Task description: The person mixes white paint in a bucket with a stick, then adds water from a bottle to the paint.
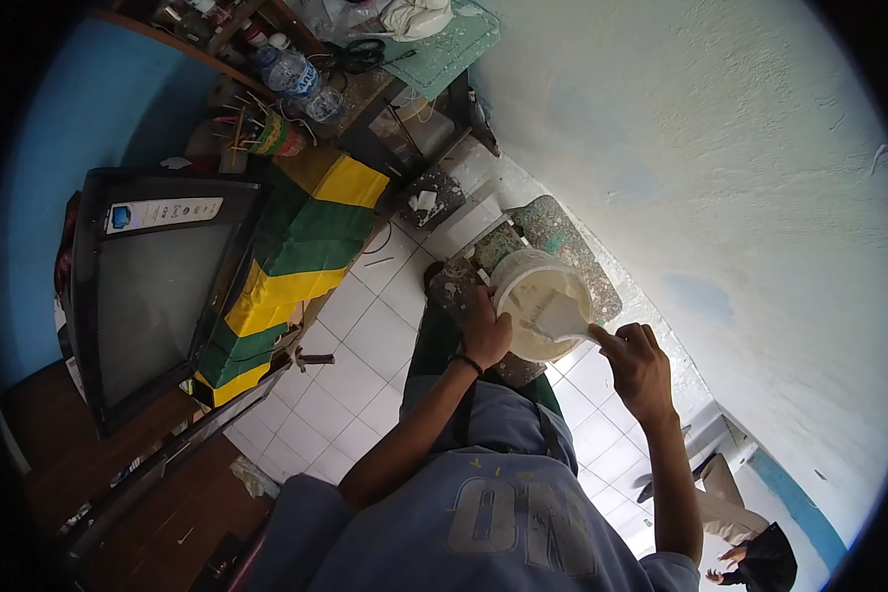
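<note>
A white bucket with thick cream-coloured paste or paint inside stands in front of me on a stained, splattered surface. My left hand is closed on the bucket's near-left rim, with the thumb at the edge. My right hand is wrapped round the handle of a white scoop-like tool. The tool's broad head rests inside the bucket against the paste, and its handle crosses the right rim. The paste partly hides the shape of the head.
A patchy painted wall rises to the right. On the left, a television stands by a green-and-yellow cloth. Behind are a water bottle and a green board. White tiles cover the floor; another person is at lower right.
</note>
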Motion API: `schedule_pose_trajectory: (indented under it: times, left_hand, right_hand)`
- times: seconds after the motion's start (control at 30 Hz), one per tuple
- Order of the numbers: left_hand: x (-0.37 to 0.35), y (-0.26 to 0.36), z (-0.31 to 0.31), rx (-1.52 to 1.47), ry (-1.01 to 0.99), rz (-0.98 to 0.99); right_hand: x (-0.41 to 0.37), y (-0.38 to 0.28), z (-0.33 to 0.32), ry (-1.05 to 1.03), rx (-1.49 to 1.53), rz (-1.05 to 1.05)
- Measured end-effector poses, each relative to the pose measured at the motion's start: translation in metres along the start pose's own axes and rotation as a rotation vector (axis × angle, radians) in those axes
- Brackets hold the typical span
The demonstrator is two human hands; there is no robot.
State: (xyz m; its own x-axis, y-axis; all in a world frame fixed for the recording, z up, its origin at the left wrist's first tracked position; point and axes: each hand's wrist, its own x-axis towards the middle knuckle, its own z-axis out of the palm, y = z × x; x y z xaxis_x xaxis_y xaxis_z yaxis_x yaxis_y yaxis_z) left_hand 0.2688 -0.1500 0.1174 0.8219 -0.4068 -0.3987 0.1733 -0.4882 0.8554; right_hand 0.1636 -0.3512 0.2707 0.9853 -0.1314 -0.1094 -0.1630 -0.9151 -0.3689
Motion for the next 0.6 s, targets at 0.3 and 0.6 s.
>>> schedule_pose_trajectory:
  times: [0.3, 0.6]
  left_hand:
    - [-0.008, -0.006, 0.021, -0.111, 0.084, -0.038]
    - [0.001, 0.003, 0.013, -0.136, 0.029, -0.239]
  right_hand:
    - [0.037, -0.034, 0.055, -0.186, -0.228, 0.067]
    - [0.074, -0.036, 0.121, -0.102, -0.297, 0.019]
